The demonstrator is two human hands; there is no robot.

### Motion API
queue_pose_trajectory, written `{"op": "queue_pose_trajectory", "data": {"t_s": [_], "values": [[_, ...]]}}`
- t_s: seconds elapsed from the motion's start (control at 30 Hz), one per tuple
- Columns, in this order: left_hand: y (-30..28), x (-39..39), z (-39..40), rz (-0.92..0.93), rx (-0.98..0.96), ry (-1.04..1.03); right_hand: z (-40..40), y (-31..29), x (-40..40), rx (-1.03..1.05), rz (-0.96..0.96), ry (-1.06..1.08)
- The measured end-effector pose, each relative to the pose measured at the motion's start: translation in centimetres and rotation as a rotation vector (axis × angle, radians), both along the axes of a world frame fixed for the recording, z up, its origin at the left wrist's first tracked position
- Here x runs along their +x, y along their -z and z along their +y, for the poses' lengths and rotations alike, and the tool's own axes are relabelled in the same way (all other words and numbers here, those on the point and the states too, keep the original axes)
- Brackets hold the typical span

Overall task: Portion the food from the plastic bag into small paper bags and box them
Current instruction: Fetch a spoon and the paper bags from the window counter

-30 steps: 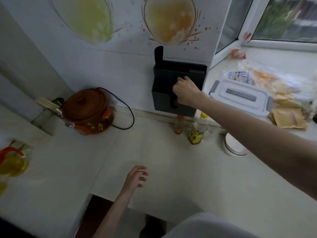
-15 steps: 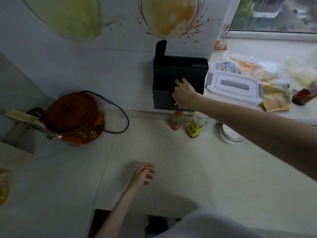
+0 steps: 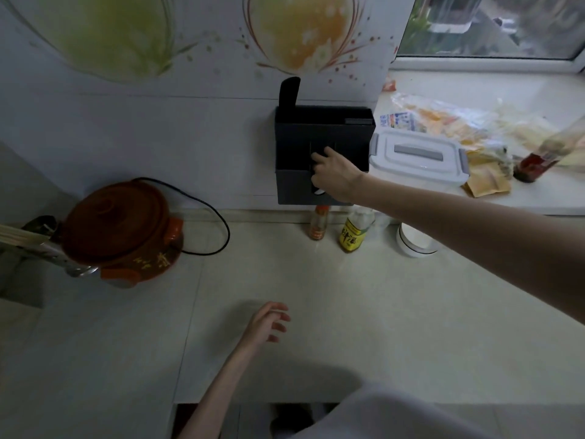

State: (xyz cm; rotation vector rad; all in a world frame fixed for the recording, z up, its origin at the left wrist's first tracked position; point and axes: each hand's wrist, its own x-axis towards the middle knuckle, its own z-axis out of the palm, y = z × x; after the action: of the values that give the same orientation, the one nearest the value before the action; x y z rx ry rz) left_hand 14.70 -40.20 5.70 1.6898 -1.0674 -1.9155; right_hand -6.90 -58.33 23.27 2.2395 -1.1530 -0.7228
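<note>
While the left hand (image 3: 266, 324) hangs idle over the front part of the pale counter (image 3: 364, 312), fingers loosely curled and nothing held, the right hand (image 3: 332, 177) is reached to a black wall-mounted holder (image 3: 294, 147) above the counter's back edge. Its fingers are pressed at the holder's front slot, where something small and white shows beneath them; whether anything is actually pinched cannot be told. The task's things are seen on the raised window ledge (image 3: 474, 87) at the right: a crumpled plastic bag (image 3: 443, 117) of yellowish food toward the ledge's back, small paper bags (image 3: 487, 182) near its front edge, and a white clip-lid box (image 3: 418, 156) at its left end, just beside the holder. The plastic bag is judged soft, light and slippery, best gathered at its open mouth; the paper bags look thin and easily creased, to be taken by an edge. A clay pot (image 3: 117, 223) stands toward the counter's left edge.
</note>
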Motion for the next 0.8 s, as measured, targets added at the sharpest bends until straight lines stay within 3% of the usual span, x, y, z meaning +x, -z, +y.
{"op": "queue_pose_trajectory", "data": {"t_s": [0.17,0.5,0.67,0.73,0.8], "values": [[0.8,0.0,-0.1,-0.003,0.005,0.019,-0.2,-0.9,0.5,0.049,-0.161,0.075],[1.3,-2.6,-0.6,-0.021,-0.012,0.085,2.7,-5.8,-0.4,-0.077,-0.367,0.105],[0.6,-5.1,-0.9,-0.041,-0.056,0.152,6.8,-6.4,-3.5,0.016,-0.819,0.435],[0.4,-6.4,-0.9,-0.041,-0.069,0.175,9.2,-4.1,-6.1,0.098,-1.008,0.633],[0.5,-7.8,-0.4,-0.055,-0.087,0.207,12.8,-0.2,-9.0,0.253,-1.338,0.929]]}}
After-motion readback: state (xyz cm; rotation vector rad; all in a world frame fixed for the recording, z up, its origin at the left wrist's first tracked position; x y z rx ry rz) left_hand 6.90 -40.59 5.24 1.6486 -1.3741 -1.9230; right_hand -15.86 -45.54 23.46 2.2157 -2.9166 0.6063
